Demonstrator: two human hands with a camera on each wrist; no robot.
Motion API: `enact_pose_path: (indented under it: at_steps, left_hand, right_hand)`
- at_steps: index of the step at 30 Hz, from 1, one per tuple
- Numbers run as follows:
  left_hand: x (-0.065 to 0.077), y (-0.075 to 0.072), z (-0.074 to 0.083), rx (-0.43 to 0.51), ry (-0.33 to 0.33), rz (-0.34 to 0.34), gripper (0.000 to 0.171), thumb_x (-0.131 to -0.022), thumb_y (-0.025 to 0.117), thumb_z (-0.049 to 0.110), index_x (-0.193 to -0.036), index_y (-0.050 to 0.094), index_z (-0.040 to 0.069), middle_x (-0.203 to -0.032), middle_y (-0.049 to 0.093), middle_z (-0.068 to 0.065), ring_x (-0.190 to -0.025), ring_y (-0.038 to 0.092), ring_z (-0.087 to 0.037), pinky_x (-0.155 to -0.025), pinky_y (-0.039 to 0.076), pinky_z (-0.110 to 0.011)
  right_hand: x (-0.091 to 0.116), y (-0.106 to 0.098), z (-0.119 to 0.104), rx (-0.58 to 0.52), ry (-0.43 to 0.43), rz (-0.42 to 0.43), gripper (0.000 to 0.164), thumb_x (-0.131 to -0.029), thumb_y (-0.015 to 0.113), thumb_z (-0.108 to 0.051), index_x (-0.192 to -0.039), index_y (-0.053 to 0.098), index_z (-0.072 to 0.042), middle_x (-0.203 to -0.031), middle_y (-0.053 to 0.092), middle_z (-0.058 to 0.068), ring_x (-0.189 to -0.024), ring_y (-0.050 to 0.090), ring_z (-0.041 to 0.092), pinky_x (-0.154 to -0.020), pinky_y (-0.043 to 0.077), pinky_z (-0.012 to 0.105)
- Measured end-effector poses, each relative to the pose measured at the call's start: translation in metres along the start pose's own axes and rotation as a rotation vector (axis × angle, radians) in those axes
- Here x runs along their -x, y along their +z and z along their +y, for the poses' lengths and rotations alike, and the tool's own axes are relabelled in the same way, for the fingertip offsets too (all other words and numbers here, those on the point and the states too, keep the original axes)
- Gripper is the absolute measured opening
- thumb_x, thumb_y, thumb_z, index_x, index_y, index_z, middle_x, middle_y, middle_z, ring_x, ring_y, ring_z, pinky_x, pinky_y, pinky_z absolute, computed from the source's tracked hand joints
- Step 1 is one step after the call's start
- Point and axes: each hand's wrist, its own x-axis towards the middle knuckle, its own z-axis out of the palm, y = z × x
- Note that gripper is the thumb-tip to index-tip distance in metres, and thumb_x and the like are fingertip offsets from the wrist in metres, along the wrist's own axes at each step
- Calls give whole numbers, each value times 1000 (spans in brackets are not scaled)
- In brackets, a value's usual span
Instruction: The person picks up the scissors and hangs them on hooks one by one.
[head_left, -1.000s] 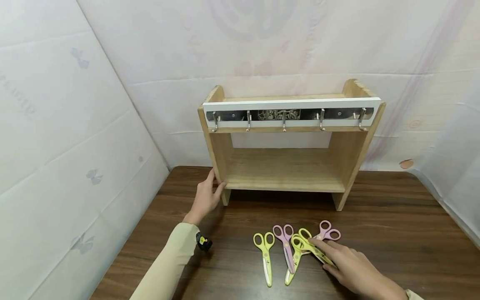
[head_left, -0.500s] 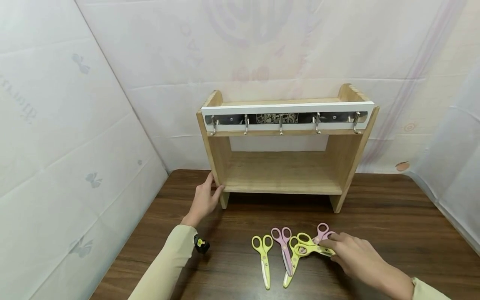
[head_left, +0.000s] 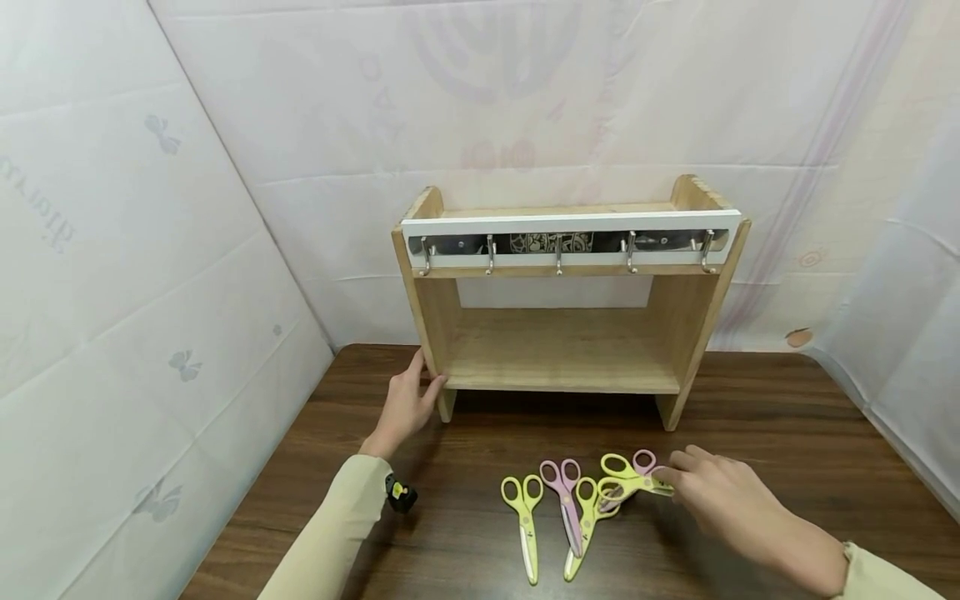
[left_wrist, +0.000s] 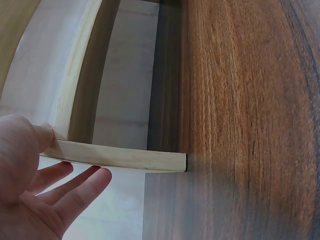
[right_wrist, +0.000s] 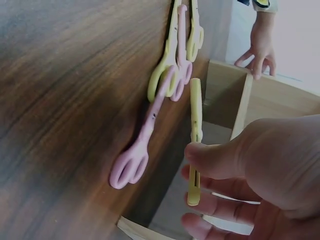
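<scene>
My left hand (head_left: 405,408) grips the left side panel of a small wooden shelf (head_left: 562,346). In the left wrist view the thumb lies at the panel's front edge (left_wrist: 115,154), fingers along its outer face. My right hand (head_left: 723,496) pinches yellow scissors (right_wrist: 195,110) by the blade end, raised over the table with the handle loops pointing left. Below them, pink scissors (right_wrist: 145,137) lie on the table, partly covered in the head view. More scissors lie to the left: yellow ones (head_left: 587,529), pink ones (head_left: 567,504) overlapping them, and another yellow pair (head_left: 527,525).
Across the shelf's upper front runs a white rail (head_left: 570,223) with several metal hooks (head_left: 558,254), all bare. The shelf stands at the back of a dark wooden table (head_left: 450,533). White patterned sheets (head_left: 330,217) hang behind and beside it.
My right hand has lifted the yellow scissors off the pile and turned them, moving slightly right and up. The left hand keeps its grip. The head view has tilted slightly.
</scene>
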Motion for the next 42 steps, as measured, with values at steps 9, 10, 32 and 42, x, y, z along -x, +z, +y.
enact_pose_path:
  at_steps: [9,10,32,42]
  left_hand:
    - [1,1,0,-1,11,7,56,-102,67,10,-151,42,-1,-118,70,-25,-105,71,-38,-79,62,-47]
    - [1,1,0,0,13,8,56,-102,67,9,-151,42,-1,-118,70,-26,-105,71,-38,-79,62,-48]
    - [3,4,0,2,31,25,52,-102,66,8,-148,44,0,-115,70,-24,-103,72,-37,-79,63,-46]
    - [2,4,-2,-8,31,37,50,-102,66,10,-147,47,-1,-114,71,-24,-101,72,-36,-77,63,-46]
  right_hand:
    - [-9,-21,3,-33,-4,87,45,-64,81,6,-105,78,-14,-90,64,-4,-78,63,16,-45,49,30]
    - [-10,-23,4,-37,-4,100,47,-64,81,6,-107,78,-13,-92,66,-3,-80,64,17,-46,51,31]
    - [-30,-66,31,-34,91,413,56,-111,37,-49,-114,77,-10,-101,73,1,-87,68,20,-62,54,43]
    - [-42,-77,47,-30,111,575,58,-109,44,-49,-109,78,-3,-97,75,10,-83,69,28,-69,49,38]
